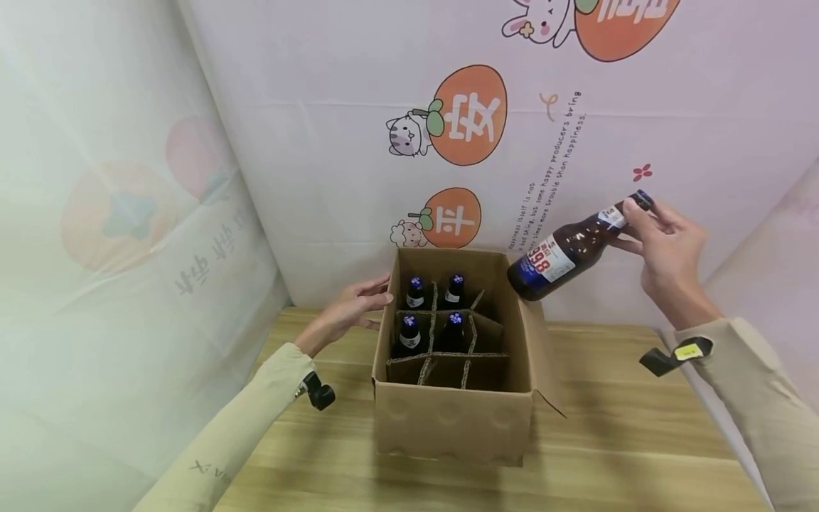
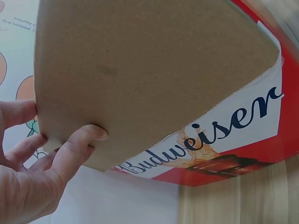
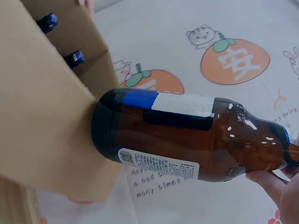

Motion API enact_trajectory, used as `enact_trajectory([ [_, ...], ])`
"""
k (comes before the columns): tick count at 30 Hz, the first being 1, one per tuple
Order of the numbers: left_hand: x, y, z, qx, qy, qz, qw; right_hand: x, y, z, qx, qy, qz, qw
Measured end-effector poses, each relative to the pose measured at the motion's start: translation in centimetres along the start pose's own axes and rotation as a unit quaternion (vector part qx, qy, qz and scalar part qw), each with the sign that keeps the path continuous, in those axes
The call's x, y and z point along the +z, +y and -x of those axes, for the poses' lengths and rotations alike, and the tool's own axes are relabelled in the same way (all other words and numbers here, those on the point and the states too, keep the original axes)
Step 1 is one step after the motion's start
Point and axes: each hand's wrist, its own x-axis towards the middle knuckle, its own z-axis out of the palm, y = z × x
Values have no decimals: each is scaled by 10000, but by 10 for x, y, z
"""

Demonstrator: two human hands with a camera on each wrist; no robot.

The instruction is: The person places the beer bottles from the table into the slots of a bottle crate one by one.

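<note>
An open-topped cardboard box [image 1: 451,419] stands upright with cardboard dividers [image 1: 470,354] inside. Several brown bottles with blue caps [image 1: 456,320] stand in its compartments. My left hand [image 1: 345,313] grips the box at its far left corner, and in the left wrist view the thumb [image 2: 86,137] presses on the brown cardboard with the other fingers at its edge. My right hand [image 1: 668,245] holds a brown glass beer bottle [image 1: 569,252] by the neck, tilted with its base down to the left. The bottle's base overlaps the box's right rim in the head view.
The box rests on a wood-grain table [image 1: 614,419]. A flap [image 1: 542,355] hangs outward on its right side, and red Budweiser print [image 2: 224,168] shows on its left side. A white printed cloth [image 1: 333,142] hangs close behind, with another [image 1: 96,320] at the left.
</note>
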Motion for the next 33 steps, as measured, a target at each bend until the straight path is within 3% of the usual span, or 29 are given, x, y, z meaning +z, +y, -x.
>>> enact_trajectory([
  [17,-5,-7,4,-48,-31,45,10000,32,-3,10,-79,-859,141,9962],
  [23,-6,-4,2,-115,-7,-5,9999,45,0,15,125,-1278,254,9914],
  [29,-4,3,-5,-34,-68,-18,10000,53,16,25,577,-1488,786,9840],
  [33,-4,0,-4,-87,-55,39,9999,59,31,37,800,-1667,1396,9728],
])
